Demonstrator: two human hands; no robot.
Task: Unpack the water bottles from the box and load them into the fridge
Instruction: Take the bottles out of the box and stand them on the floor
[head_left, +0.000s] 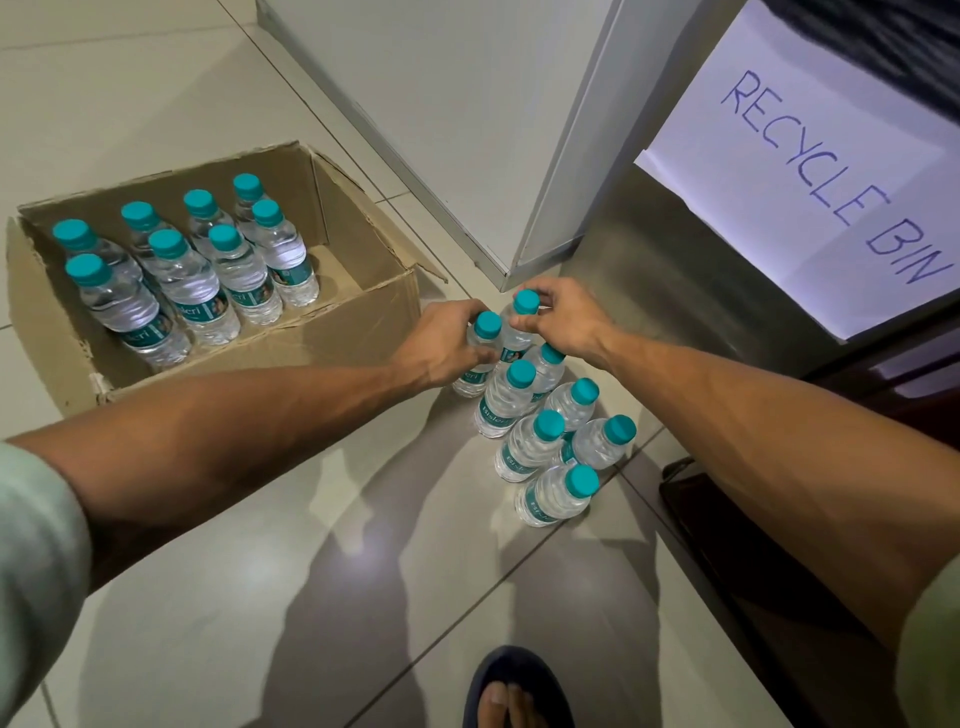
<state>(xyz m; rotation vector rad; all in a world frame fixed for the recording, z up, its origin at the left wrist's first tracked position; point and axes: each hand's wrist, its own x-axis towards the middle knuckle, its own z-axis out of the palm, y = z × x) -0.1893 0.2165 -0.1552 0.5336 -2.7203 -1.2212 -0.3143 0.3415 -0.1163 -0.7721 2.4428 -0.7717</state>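
An open cardboard box (363, 317) sits on the tiled floor at left, with several clear water bottles (187, 280) with teal caps standing inside. To its right, several more bottles (530, 447) stand in a cluster on the floor. My left hand (441, 343) grips the neck of one bottle (485, 327) at the far end of the cluster. My right hand (563, 317) holds the bottle (524, 304) beside it just below its cap. Both bottles stand upright on the floor.
A steel bin (701, 291) with a white paper sign reading RECYCLE BIN (831, 171) stands at right. A white door panel (467, 130) rises behind the box. A dark mat (769, 571) lies at right, and my sandalled foot (514, 696) is at the bottom.
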